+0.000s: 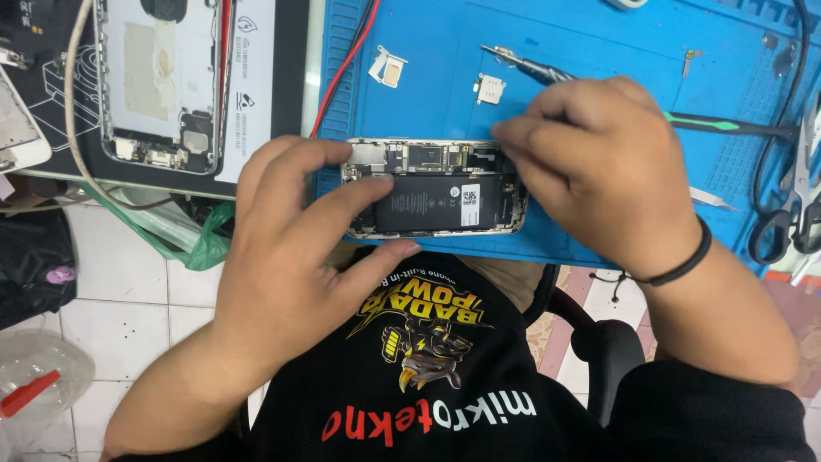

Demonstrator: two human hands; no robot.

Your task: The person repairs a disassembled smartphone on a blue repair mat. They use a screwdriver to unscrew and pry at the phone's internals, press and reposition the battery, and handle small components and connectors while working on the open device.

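1. Two hands work an opened phone [434, 188] on the blue mat [599, 51].
2. Left hand [291, 248] steadies its edge, fingers spread.
3. Right hand [599, 162] pinches closed at its right end; contents hidden.
4. Battery [423, 204] remains seated.

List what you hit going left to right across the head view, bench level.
Second opened phone shell on the black mat → red wire → left hand → opened phone with black battery → right hand → green-tipped pry tool → scissors.
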